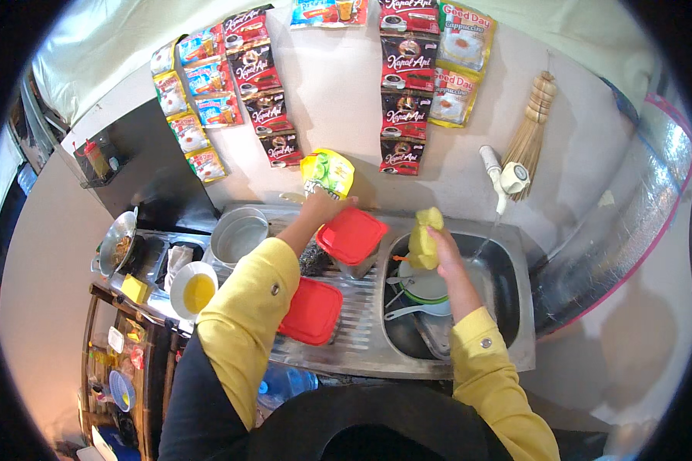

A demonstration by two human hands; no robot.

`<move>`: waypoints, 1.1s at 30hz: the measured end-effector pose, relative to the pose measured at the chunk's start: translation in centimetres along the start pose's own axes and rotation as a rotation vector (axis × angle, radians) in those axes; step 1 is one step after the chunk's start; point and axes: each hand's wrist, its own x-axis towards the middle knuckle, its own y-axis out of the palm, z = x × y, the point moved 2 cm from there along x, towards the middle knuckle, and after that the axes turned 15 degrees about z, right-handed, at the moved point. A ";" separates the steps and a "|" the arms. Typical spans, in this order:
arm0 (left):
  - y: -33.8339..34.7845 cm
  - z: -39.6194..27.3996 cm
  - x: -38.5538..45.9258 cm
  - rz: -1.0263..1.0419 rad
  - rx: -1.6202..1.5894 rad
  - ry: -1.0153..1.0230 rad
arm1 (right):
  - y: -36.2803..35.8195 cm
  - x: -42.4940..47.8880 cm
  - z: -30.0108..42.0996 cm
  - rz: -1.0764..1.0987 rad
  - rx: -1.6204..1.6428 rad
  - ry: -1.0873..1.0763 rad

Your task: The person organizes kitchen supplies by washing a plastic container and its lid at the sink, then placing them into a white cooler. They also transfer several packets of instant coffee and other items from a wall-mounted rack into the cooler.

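Observation:
My left hand (326,206) grips the lower end of a yellow-green refill pouch (330,172) with printing on it, near the wall. In my right hand (448,253) is a crumpled yellow sponge or cloth (425,237), held above the left part of the steel sink (510,322). Stacked in the basin are a pale green-rimmed bowl (438,286), a white-handled utensil (418,309), some spoons and a metal tray (431,337). Water runs from the white tap (506,183) into the basin's right side. My right hand and the sponge cover part of the dishes.
Two red-lidded containers (352,235) (313,311) and a dark scouring pad (313,259) sit on the drainboard (360,322). Further left are a metal pot (240,235), a bowl of yellow liquid (199,293) and a wok (115,248). Sachet strips (406,112) and a whisk broom (530,132) hang on the wall.

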 end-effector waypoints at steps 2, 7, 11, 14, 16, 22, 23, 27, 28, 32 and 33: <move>0.9 0.6 1.7 -0.071 0.018 -0.081 | 2.6 1.3 0.1 -0.100 -0.500 -0.157; 0.3 -0.6 2.0 -0.285 0.155 0.118 | 3.1 5.3 -6.2 0.070 -1.629 -0.296; -2.8 3.0 3.0 -0.548 -0.309 0.041 | 3.3 6.4 -7.7 0.241 -1.667 -0.263; -4.2 4.1 2.5 -0.621 -0.510 0.119 | 2.8 4.8 -5.4 0.091 -1.226 -0.251; -5.8 3.9 1.1 -0.661 -0.524 0.195 | 3.6 4.0 -2.9 0.004 -1.157 -0.208; -10.4 -4.2 -10.6 -0.749 -0.358 0.434 | 7.1 1.5 4.3 -0.041 -0.833 -0.385; -11.2 -5.1 -12.0 -0.743 -0.346 0.449 | 8.3 1.3 5.3 -0.030 -0.789 -0.426; -12.4 -6.9 -13.7 -0.577 -0.433 0.669 | 13.8 1.5 7.2 0.209 -0.287 -0.588; -12.0 -7.1 -13.8 -0.489 -0.466 0.669 | 15.3 1.1 7.8 0.308 -0.175 -0.560; -8.9 -7.6 -13.4 -0.276 -0.653 0.671 | 16.5 -0.7 7.0 0.403 0.109 -0.292; -8.1 -7.4 -12.8 -0.241 -0.687 0.652 | 16.3 -1.1 6.7 0.366 0.116 -0.275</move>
